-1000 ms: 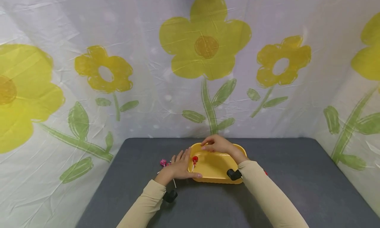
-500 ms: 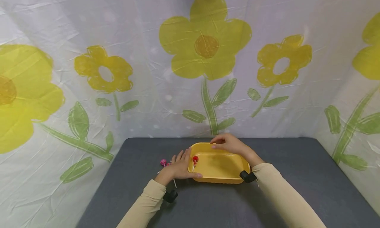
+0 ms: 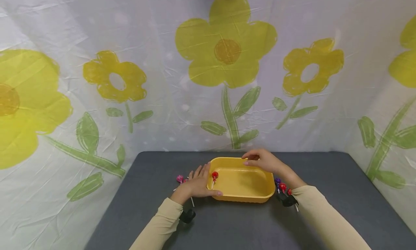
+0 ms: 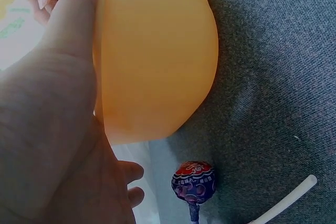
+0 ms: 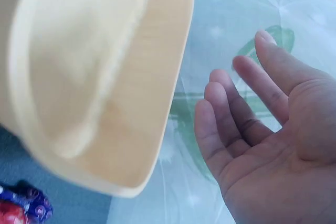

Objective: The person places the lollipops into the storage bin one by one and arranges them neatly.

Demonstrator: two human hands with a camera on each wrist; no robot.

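A yellow plastic tray [image 3: 241,198] stands on the table, with one red lollipop [image 3: 215,175] lying inside near its left end. My left hand [image 3: 196,183] rests on the tray's left rim, fingers outstretched and thumb along the front edge. Over the back right of the tray hovers my right hand [image 3: 268,162], holding nothing; in the right wrist view its fingers [image 5: 212,124] are loosely bent, apart from the tray. Beside the tray's left end lie several lollipops, a pink one [image 3: 180,178] among them, partly hidden by the left hand.
To the right of the tray, partly behind the right wrist, lie a purple lollipop [image 3: 277,180] and red lollipops [image 3: 282,187]. A dark grey table [image 3: 227,228] bears everything. Behind it hangs a white curtain [image 3: 182,138] printed with yellow flowers.
My right hand has moved right across the tray's back, its wrist uncovering the tray's right end and the lollipops beside it. The left hand stays on the rim.
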